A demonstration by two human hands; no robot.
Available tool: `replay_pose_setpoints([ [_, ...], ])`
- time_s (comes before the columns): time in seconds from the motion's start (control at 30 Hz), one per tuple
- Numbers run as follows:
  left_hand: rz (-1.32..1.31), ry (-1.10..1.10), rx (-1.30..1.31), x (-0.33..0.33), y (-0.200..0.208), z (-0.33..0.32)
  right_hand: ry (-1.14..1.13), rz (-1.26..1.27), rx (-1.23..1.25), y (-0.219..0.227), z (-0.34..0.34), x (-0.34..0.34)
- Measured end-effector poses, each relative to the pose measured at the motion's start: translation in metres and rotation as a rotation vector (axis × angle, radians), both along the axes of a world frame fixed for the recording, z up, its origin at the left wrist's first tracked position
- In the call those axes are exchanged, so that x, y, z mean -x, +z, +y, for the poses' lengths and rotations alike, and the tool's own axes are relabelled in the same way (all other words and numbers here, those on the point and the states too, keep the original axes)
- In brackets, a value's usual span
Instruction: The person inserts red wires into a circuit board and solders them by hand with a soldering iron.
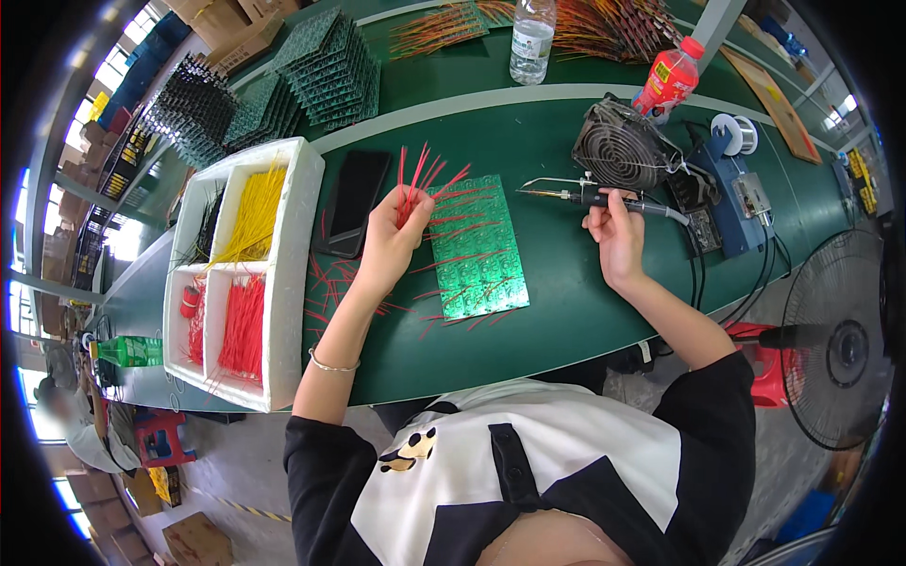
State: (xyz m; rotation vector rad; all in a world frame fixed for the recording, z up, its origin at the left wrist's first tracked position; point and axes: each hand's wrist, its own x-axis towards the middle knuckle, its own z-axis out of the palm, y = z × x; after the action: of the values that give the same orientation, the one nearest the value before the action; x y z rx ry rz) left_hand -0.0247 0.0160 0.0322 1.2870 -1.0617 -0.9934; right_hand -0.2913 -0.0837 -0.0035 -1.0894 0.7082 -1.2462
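A bunch of short red wires (425,172) sticks up out of my left hand (394,234), whose fingers are closed around it. That hand is beside the left edge of a green circuit board panel (477,250), which lies flat on the bench with red wires set along its rows. My right hand (618,236) grips a soldering iron (604,196) with a thin metal guide tube over it. The iron's tip (533,192) points left, just right of the panel and apart from it. More loose red wires (335,283) are scattered left of the panel.
A white foam box (291,283) holds yellow, red and black wires in compartments, next to a black phone (357,203). Behind the iron stand a small fan (623,141), a red-capped bottle (672,80) and a solder spool (741,135). Stacked boards (330,71) and a water bottle (533,42) are farther back.
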Motion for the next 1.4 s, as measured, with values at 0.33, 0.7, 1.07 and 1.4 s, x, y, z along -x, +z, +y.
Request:
replay_pose_setpoints([
  [0.33,0.352,-0.085,-0.054,0.004,-0.004,-0.005,0.021,0.013,-0.053,0.004,0.002,0.003],
  [0.7,0.507,0.015,0.055,-0.005,-0.001,0.002,0.029,-0.025,-0.035,0.004,0.0,0.002],
  [1.07,0.548,-0.083,0.082,-0.009,-0.005,0.007,0.027,-0.026,-0.045,0.006,0.001,0.001],
  [1.4,0.572,-0.157,0.03,-0.003,0.005,0.013,0.018,-0.025,-0.07,0.004,0.001,0.003],
])
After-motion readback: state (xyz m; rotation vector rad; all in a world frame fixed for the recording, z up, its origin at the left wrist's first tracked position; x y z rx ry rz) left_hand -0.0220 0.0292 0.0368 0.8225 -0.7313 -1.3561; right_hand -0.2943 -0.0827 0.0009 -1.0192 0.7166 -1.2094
